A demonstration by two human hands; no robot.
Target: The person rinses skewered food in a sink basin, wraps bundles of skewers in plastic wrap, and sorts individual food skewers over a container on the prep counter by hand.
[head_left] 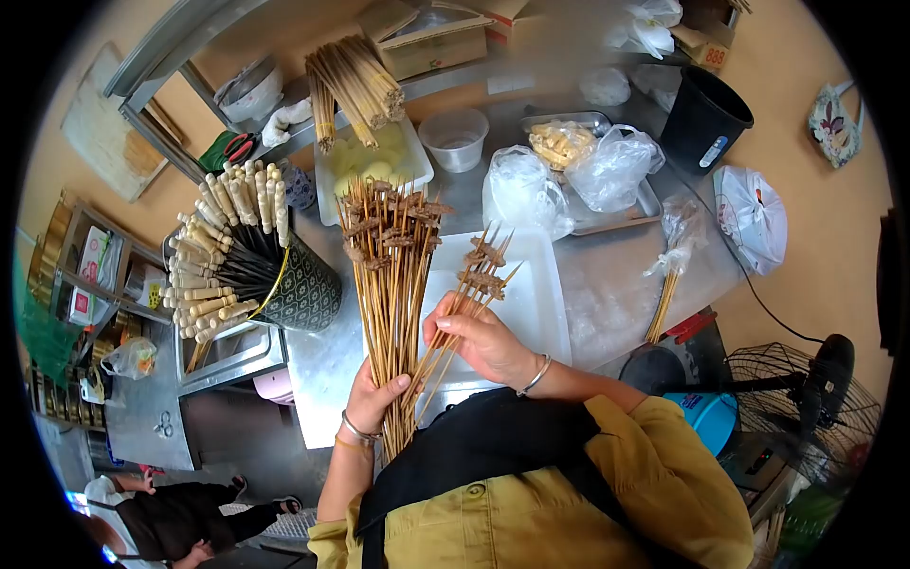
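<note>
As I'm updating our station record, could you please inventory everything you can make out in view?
Meat skewers: many, brown, centre
Tray: one, white, right of centre
Counter: one, silver, middle
Bucket: one, dark patterned, left
Rods: many, pale-handled, in bucket
Tub: one, whitish, behind skewers
Sticks: many, tan, above tub
Bowl: one, clear, beside tub
Bags: several, clear or white, mostly right
Bin: one, black, upper right
Fan: one, black, lower right
Co-worker: one, dark-clothed, lower left
Smaller shelf items: unclear
Left hand: one, silver-bangled, around skewers
Right hand: one, silver-bangled, holding skewers

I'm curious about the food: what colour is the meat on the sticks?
The meat is brown; head view.
</note>
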